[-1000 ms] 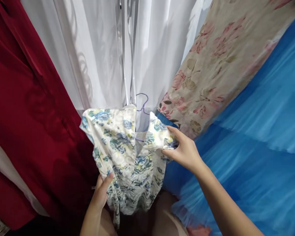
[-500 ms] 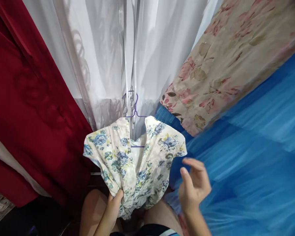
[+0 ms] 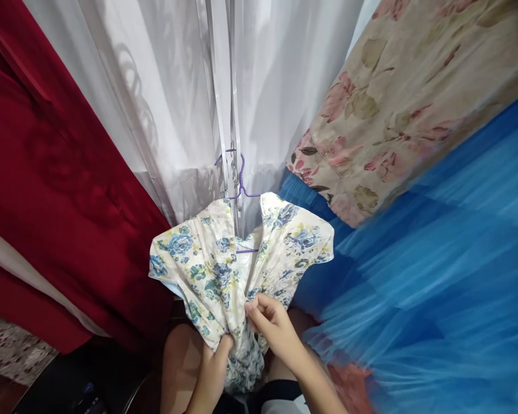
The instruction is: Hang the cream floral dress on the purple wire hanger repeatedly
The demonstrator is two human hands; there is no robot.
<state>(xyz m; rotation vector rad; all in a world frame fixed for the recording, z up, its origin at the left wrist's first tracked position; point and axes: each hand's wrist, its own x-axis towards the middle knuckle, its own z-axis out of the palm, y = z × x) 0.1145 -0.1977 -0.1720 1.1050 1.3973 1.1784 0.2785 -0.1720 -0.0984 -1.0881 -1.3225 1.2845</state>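
Note:
A white floral dress [image 3: 207,253] with blue roses and short cap sleeves hangs from a purple hanger [image 3: 242,187]. The hanger's hook is caught on hanging white straps [image 3: 235,103]. Low on the garment's left side, my left hand [image 3: 216,359] grips a fold of its cloth, thumb on top. My right hand [image 3: 271,322] is at the bottom of the V-shaped front opening, thumb and forefinger pinched at the fabric's edge. The gathered lower part of the garment bunches between my knees.
White curtains [image 3: 172,86] hang behind the straps. A red cloth [image 3: 60,190] drapes on the left. On the right hang a beige floral cloth [image 3: 384,121] and blue tulle [image 3: 435,276]. A dark seat or table [image 3: 99,379] stands at lower left.
My right hand has moved left from beside the sleeve to the front opening and pinched there. My left hand keeps its grip, shifted slightly right with the cloth.

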